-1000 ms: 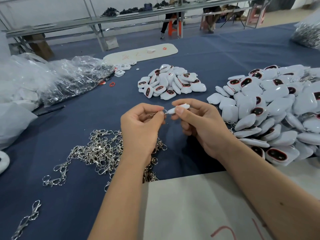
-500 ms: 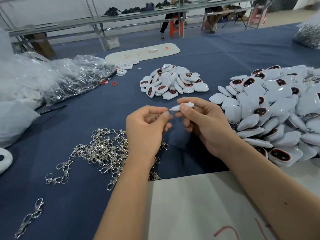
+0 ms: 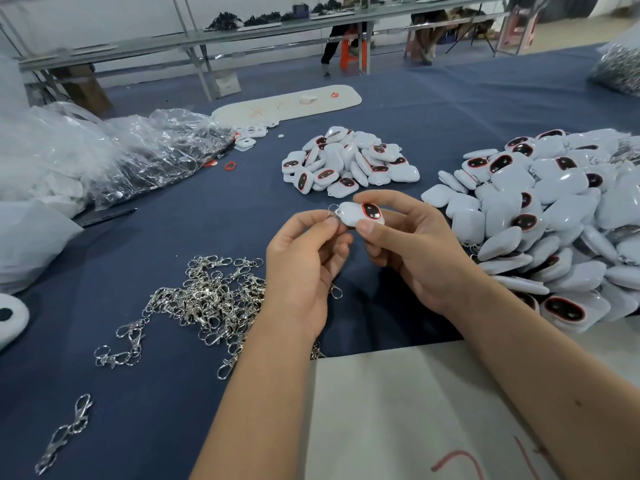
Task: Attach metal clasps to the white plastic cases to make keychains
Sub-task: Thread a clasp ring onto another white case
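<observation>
- Now, our left hand (image 3: 304, 258) is raised over the worktop (image 3: 180, 230), back twd the camera, fingers curled; thumb + forefinger pinch the metal clasp (image 3: 333, 210) by its ring.
- Clasp's lower hook end pokes out below that hand, near the wrist side.
- Our right hand (image 3: 412, 251) sits opp., palm turned inward, thumb on the near edge of the white case (image 3: 360, 213) and fingers curled behind it, so this grip is closed on the case.
- Case is held above the worktop btwn both hands, red-rimmed dark window facing up; its left corner meets the clasp ring. Can't tell if the ring is threaded through.
- Loose clasp pile (image 3: 207, 299) lies on the blue cloth just left of our left forearm, w/ a few strays nearer us.
- Small case pile (image 3: 349, 161) sits beyond the hands; big case heap (image 3: 554, 209) is right of our right hand.
- White sheet (image 3: 398, 410) lies under both forearms at the near edge.
</observation>
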Tool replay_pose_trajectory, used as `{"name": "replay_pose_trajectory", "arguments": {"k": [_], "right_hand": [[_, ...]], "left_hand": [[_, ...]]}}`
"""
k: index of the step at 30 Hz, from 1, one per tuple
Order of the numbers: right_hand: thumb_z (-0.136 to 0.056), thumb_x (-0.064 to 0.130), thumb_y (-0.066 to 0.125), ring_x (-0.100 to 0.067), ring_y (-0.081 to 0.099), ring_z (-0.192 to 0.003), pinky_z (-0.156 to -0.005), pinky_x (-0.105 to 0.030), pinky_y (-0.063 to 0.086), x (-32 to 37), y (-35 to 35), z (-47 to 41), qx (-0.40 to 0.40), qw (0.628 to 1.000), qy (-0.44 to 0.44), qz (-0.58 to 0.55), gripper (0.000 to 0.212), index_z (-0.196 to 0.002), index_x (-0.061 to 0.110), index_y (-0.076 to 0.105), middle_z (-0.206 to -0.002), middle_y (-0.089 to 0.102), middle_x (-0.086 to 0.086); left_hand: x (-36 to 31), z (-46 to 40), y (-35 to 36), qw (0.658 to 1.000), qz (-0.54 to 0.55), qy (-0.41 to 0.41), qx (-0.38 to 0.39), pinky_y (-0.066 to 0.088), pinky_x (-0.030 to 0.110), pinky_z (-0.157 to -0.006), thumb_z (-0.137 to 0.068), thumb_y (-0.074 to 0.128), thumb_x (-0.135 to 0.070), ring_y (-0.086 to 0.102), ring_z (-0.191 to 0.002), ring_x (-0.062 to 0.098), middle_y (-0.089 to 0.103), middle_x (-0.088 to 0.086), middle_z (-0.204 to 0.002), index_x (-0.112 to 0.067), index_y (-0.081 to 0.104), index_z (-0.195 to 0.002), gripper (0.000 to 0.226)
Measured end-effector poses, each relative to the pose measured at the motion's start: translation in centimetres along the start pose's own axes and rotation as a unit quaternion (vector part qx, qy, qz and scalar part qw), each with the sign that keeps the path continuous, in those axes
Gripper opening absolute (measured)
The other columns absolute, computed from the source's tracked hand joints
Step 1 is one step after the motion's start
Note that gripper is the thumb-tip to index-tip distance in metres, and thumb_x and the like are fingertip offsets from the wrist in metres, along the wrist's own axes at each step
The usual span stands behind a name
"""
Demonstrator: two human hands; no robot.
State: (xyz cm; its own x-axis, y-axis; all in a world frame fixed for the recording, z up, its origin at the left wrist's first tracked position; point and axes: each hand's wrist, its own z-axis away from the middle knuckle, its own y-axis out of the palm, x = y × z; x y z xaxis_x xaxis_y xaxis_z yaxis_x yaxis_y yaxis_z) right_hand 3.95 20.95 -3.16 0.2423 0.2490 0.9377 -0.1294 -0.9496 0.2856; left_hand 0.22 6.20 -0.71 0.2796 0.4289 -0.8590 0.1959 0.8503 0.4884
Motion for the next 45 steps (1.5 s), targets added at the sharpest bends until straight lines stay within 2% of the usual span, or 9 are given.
{"name": "replay_pose_trajectory", "arguments": {"k": [6, 18, 22, 25, 29, 33, 38, 42, 45], "right_hand": [[-0.089, 0.006, 0.076, -0.017, 0.046, -0.061, -0.056, -0.026, 0.04, -0.1, 0.0, -0.1, -0.003, 1.0, -0.003, 0.006, 0.03, -0.118, 0.011, 0.071, -0.073, 0.062, -0.005], [-0.086, 0.011, 0.079, -0.014, 0.046, -0.062, -0.058, -0.022, 0.042, -0.1, -0.2, 0.0, -0.017, 1.0, 0.021, -0.009, 0.032, -0.118, 0.011, 0.072, -0.085, 0.063, -0.013], [-0.088, 0.018, 0.076, -0.012, 0.05, -0.06, -0.056, -0.021, 0.044, -0.1, -0.3, -0.1, -0.032, 0.999, 0.021, -0.026, 0.028, -0.115, 0.012, 0.074, -0.083, 0.07, -0.01], [-0.091, 0.018, 0.075, -0.012, 0.051, -0.06, -0.055, -0.021, 0.043, -0.1, -0.3, -0.2, -0.04, 0.998, 0.018, -0.043, 0.026, -0.115, 0.011, 0.074, -0.081, 0.069, -0.008], [-0.097, 0.012, 0.07, -0.012, 0.05, -0.062, -0.057, -0.022, 0.044, -0.2, -0.2, -0.2, -0.051, 0.998, 0.015, -0.026, 0.02, -0.116, 0.012, 0.074, -0.079, 0.067, -0.006], [-0.097, 0.014, 0.07, -0.014, 0.048, -0.062, -0.058, -0.022, 0.044, -0.1, 0.0, -0.1, -0.068, 0.998, 0.008, -0.011, 0.019, -0.116, 0.014, 0.074, -0.079, 0.065, -0.008], [-0.098, 0.018, 0.07, -0.012, 0.048, -0.057, -0.052, -0.021, 0.041, 0.0, 0.1, -0.4, -0.149, 0.988, -0.007, -0.034, 0.013, -0.11, 0.013, 0.074, -0.074, 0.064, -0.005], [-0.098, 0.017, 0.071, -0.011, 0.044, -0.051, -0.046, -0.021, 0.037, -0.2, 0.3, -0.6, -0.25, 0.967, -0.053, -0.011, 0.004, -0.102, 0.014, 0.07, -0.065, 0.06, 0.0], [-0.099, 0.016, 0.067, -0.01, 0.046, -0.051, -0.048, -0.022, 0.04, -0.2, -0.2, -0.8, -0.359, 0.929, -0.093, 0.005, 0.016, -0.114, 0.019, 0.062, -0.071, 0.062, 0.004]], "left_hand": [[0.0, -0.1, 0.0, 1.0, 0.011, 0.013, -0.006, 0.055, 0.018, -0.062, -0.097, 0.063, -0.003, 0.067, -0.067, 0.013, 0.072, 0.007, -0.081, -0.007, 0.071, -0.093, 0.009], [0.5, -0.4, 0.0, 0.979, -0.158, 0.119, -0.047, 0.044, 0.021, -0.053, -0.093, 0.059, 0.003, 0.052, -0.054, 0.011, 0.06, 0.0, -0.061, -0.005, 0.066, -0.083, 0.014], [0.7, -0.7, -0.6, 0.95, -0.252, 0.177, -0.045, 0.044, 0.022, -0.052, -0.089, 0.062, 0.0, 0.052, -0.053, 0.01, 0.06, 0.0, -0.059, -0.012, 0.068, -0.078, 0.018], [0.6, -0.9, -1.0, 0.906, -0.354, 0.231, -0.022, 0.047, 0.029, -0.056, -0.086, 0.066, -0.003, 0.054, -0.057, 0.012, 0.063, -0.003, -0.063, -0.019, 0.068, -0.076, 0.019], [0.8, -0.8, -1.2, 0.851, -0.45, 0.271, -0.012, 0.042, 0.019, -0.051, -0.083, 0.068, -0.004, 0.053, -0.055, 0.018, 0.064, -0.001, -0.064, -0.021, 0.067, -0.073, 0.019], [1.0, -0.8, -1.1, 0.842, -0.467, 0.269, -0.016, 0.045, 0.018, -0.052, -0.085, 0.071, -0.007, 0.058, -0.057, 0.016, 0.067, -0.005, -0.066, -0.022, 0.068, -0.074, 0.019], [1.1, -0.7, -0.8, 0.862, -0.434, 0.261, -0.025, 0.058, 0.034, -0.066, -0.089, 0.074, -0.011, 0.069, -0.067, 0.021, 0.071, -0.007, -0.07, -0.024, 0.075, -0.083, 0.014], [1.2, -0.6, -0.8, 0.856, -0.447, 0.26, -0.026, 0.055, 0.021, -0.065, -0.088, 0.074, -0.009, 0.067, -0.067, 0.01, 0.07, -0.008, -0.071, -0.022, 0.076, -0.088, 0.013], [1.2, -0.6, -1.1, 0.848, -0.467, 0.249, -0.038, 0.049, 0.009, -0.064, -0.088, 0.072, -0.007, 0.064, -0.07, 0.003, 0.07, -0.012, -0.073, -0.021, 0.076, -0.089, 0.014]]}}
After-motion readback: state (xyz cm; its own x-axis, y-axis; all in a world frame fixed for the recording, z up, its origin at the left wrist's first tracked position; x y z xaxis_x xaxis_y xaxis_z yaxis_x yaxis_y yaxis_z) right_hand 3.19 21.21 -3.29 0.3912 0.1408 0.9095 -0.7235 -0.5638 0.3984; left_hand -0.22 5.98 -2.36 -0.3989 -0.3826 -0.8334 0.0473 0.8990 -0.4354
